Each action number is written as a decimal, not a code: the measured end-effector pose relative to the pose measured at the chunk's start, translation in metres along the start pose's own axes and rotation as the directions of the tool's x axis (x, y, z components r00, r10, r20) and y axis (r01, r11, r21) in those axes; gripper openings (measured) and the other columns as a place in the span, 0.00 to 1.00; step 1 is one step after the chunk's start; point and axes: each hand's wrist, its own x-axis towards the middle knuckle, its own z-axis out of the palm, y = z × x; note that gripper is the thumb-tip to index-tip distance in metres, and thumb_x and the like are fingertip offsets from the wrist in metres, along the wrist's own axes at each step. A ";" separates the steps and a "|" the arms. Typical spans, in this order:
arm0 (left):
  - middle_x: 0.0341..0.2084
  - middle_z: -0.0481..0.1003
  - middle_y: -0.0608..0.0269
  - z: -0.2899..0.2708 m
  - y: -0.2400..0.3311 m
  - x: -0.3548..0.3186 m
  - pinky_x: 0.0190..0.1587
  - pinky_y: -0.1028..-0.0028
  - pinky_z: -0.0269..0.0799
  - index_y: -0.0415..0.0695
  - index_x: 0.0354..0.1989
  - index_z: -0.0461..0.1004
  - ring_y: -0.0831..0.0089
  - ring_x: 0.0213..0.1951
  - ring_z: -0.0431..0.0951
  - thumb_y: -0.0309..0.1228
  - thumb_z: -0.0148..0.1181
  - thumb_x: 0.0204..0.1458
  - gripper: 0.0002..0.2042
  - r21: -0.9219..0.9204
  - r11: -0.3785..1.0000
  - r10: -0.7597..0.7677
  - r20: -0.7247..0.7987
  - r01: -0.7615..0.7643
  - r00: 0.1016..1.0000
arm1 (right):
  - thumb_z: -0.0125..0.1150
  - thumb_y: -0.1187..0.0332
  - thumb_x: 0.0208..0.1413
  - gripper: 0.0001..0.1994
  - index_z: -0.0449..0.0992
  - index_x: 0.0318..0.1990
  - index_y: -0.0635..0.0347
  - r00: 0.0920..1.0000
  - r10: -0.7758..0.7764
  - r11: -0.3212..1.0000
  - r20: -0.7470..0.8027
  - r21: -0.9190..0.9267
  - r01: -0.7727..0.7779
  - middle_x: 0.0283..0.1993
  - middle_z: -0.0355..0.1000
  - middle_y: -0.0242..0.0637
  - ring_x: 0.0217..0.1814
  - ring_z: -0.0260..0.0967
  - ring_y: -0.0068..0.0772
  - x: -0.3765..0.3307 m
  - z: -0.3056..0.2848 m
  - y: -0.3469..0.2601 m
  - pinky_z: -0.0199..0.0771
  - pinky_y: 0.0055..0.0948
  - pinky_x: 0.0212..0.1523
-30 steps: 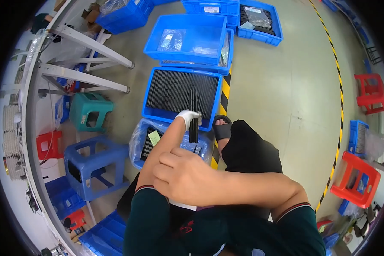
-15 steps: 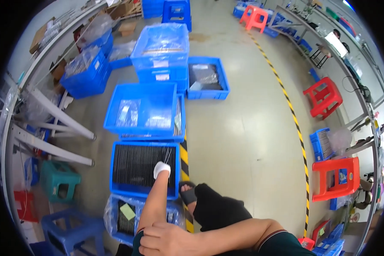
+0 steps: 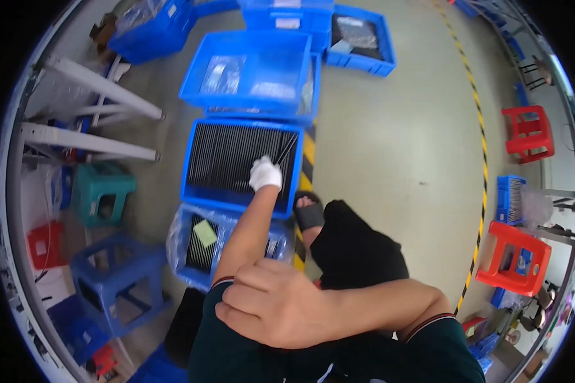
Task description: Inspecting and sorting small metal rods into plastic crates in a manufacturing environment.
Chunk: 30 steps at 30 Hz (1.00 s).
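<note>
My left hand, in a white glove, reaches down into a blue bin packed with a row of thin dark plates. Its fingers are curled in among the plates toward the bin's right side. Beside the fingertips, a few thin dark strips lean at a slant. Whether one is pinched in the glove is hidden. My bare right hand crosses in front of my body, its fingers closed around my left upper arm at the dark green sleeve.
Beyond stand more blue bins holding clear plastic bags. Nearer, a plastic-lined bin carries a green slip. Green and blue stools stand left, red stools right. Striped tape marks the floor.
The view has tipped downward, so the bins sit higher in the picture. The gloved hand stays among the plates and shows more fully. My right hand still clasps my left arm.
</note>
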 end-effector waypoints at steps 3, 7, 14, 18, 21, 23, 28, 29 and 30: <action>0.40 0.73 0.52 -0.002 0.003 -0.012 0.44 0.58 0.73 0.46 0.42 0.73 0.54 0.45 0.75 0.41 0.59 0.50 0.15 0.021 1.000 0.006 0.060 -0.007 0.998 | 0.59 0.72 0.35 0.13 0.75 0.33 0.65 1.000 0.013 0.999 -0.017 0.036 -0.012 0.28 0.63 0.34 0.32 0.63 0.32 0.000 0.004 -0.001 0.64 0.27 0.26; 0.40 0.72 0.51 -0.005 0.006 -0.025 0.43 0.58 0.73 0.47 0.45 0.72 0.54 0.44 0.75 0.39 0.59 0.50 0.15 0.003 0.997 0.073 0.096 -0.073 0.993 | 0.60 0.72 0.35 0.13 0.75 0.33 0.65 1.000 0.019 0.999 -0.013 0.029 -0.019 0.28 0.63 0.35 0.31 0.63 0.31 0.004 0.004 0.000 0.65 0.27 0.26; 0.39 0.74 0.49 0.002 0.006 -0.032 0.42 0.58 0.74 0.46 0.45 0.70 0.53 0.43 0.77 0.30 0.43 0.56 0.11 0.067 0.993 0.088 0.181 -0.101 0.980 | 0.60 0.73 0.36 0.12 0.75 0.33 0.65 0.999 0.025 0.998 0.024 0.060 -0.026 0.29 0.64 0.35 0.31 0.63 0.31 0.003 0.006 0.000 0.65 0.27 0.26; 0.37 0.74 0.49 0.002 0.003 -0.027 0.40 0.58 0.75 0.45 0.44 0.69 0.53 0.40 0.78 0.30 0.43 0.57 0.11 0.083 0.990 0.106 0.118 -0.116 0.987 | 0.61 0.73 0.36 0.12 0.75 0.33 0.65 0.999 0.035 0.997 0.008 0.063 -0.035 0.29 0.64 0.36 0.31 0.64 0.32 0.002 0.008 0.002 0.65 0.28 0.26; 0.36 0.74 0.50 0.001 -0.002 -0.021 0.40 0.60 0.75 0.45 0.43 0.70 0.54 0.39 0.78 0.29 0.44 0.57 0.10 0.110 0.990 0.079 0.095 -0.089 0.992 | 0.61 0.73 0.36 0.12 0.75 0.33 0.65 0.999 0.039 0.997 0.011 0.073 -0.039 0.30 0.65 0.36 0.32 0.64 0.32 0.002 0.007 0.001 0.66 0.28 0.27; 0.36 0.75 0.50 0.001 -0.003 -0.017 0.40 0.60 0.75 0.44 0.42 0.71 0.55 0.40 0.78 0.29 0.44 0.56 0.10 0.108 0.993 0.042 0.100 -0.053 0.994 | 0.61 0.73 0.36 0.12 0.75 0.33 0.65 0.999 0.037 0.996 0.015 0.079 -0.038 0.30 0.65 0.37 0.33 0.64 0.32 0.002 0.007 0.001 0.66 0.28 0.27; 0.37 0.75 0.50 0.002 -0.003 -0.019 0.43 0.59 0.74 0.45 0.43 0.73 0.55 0.42 0.77 0.29 0.46 0.55 0.11 0.085 0.989 0.108 0.118 -0.118 0.987 | 0.61 0.73 0.36 0.12 0.75 0.33 0.65 0.999 0.034 0.997 0.031 0.061 -0.036 0.31 0.66 0.37 0.33 0.65 0.33 0.001 0.008 0.001 0.68 0.28 0.29; 0.37 0.75 0.50 0.003 -0.002 -0.020 0.43 0.59 0.74 0.45 0.43 0.73 0.55 0.43 0.77 0.28 0.46 0.55 0.11 0.048 0.990 0.130 0.113 -0.136 0.985 | 0.61 0.73 0.36 0.12 0.75 0.33 0.65 0.999 0.030 0.997 0.024 0.066 -0.032 0.31 0.66 0.37 0.33 0.65 0.33 0.001 0.009 0.000 0.68 0.28 0.29; 0.38 0.75 0.51 0.003 -0.002 -0.022 0.44 0.59 0.73 0.46 0.45 0.73 0.54 0.43 0.77 0.29 0.45 0.55 0.13 0.040 0.986 0.156 0.125 -0.162 0.980 | 0.61 0.73 0.37 0.12 0.75 0.33 0.65 0.999 0.034 0.997 0.036 0.071 -0.036 0.31 0.66 0.37 0.33 0.65 0.32 0.002 0.009 0.000 0.68 0.28 0.29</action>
